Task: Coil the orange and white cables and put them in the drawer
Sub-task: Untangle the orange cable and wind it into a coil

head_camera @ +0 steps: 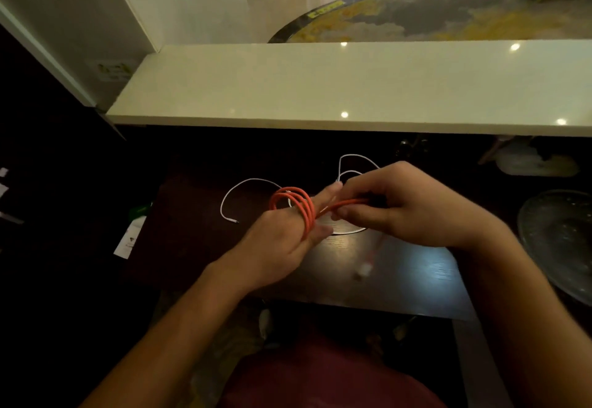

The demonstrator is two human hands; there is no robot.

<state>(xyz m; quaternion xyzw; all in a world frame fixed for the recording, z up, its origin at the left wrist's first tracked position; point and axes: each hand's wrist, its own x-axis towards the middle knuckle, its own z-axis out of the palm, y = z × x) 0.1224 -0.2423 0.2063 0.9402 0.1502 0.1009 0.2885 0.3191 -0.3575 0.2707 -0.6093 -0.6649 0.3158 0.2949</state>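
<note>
- Orange cable (299, 207) is wound in several loops around the fingers of the left hand (285, 241), which is held above the middle of the dark table (416, 279) with its fingers fairly straight and the loops sitting across them.
- Right hand (403, 207) is just beside the left, its thumb and fingers pinching the straight run of the orange cable that leads out from the loops.
- Past that pinch, the cable's free end hangs down toward the table's near edge (blurred, so the plug (363, 268) cannot be made out clearly).
- White cable (253, 181) lies loose on the table behind the hands, one curve toward the left with its tip resting on the surface, another loop toward the far edge, partly hidden by the right hand.
- Pale counter (320, 87) runs along beyond the table's far edge.
- Glass plate (557, 241) sits off the table's right side.
</note>
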